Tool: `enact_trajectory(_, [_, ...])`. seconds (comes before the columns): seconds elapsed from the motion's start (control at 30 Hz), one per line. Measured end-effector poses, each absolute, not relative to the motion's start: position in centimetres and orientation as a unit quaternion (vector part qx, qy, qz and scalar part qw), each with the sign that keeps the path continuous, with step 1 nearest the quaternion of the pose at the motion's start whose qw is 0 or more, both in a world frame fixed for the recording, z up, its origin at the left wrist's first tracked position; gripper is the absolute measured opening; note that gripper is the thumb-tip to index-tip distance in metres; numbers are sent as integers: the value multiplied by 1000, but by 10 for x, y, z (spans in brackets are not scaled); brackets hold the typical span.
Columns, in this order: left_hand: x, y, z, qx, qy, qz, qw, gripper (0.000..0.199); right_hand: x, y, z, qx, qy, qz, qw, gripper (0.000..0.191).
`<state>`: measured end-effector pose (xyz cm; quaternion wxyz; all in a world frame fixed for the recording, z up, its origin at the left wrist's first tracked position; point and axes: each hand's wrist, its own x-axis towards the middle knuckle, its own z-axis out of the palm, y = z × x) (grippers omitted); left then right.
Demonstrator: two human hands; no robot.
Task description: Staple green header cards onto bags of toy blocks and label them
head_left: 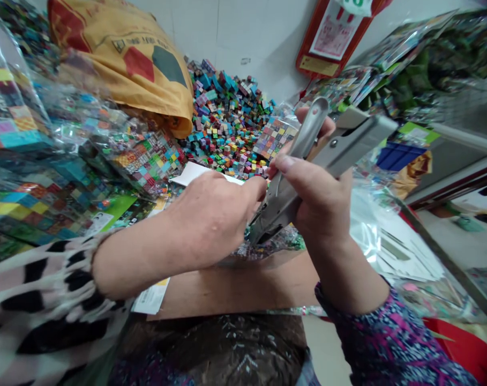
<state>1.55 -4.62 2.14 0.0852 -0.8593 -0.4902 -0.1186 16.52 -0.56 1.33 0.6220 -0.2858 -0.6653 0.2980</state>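
My right hand is wrapped round a grey metal stapler, which tilts down to the left with its handles spread apart. My left hand is closed beside the stapler's lower end, its thumb and forefinger pinched together. What the pinch holds is hidden; clear plastic shows just below and behind the fingers. A white card edge sticks out behind my left hand. Under both hands lies a brown board.
Loose coloured cubes are heaped against the wall. Packed cubes and a yellow sack stand left. White cards and clear bags lie right. A red wall holder hangs behind.
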Motion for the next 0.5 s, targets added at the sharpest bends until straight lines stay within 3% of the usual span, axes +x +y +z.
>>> enact_trajectory(0.17, [6,-49,28,-868,-479,-107,72,24,162,-5,15,-313,-666,260,625,27])
enact_trajectory(0.33, [-12,-50,23,-865,-478,-144,53,31,163,-3,13,-310,-661,242,639,21])
enact_trajectory(0.5, [-27,-45,12,-878,-463,-90,87,30,172,-7,9,-264,-598,400,643,27])
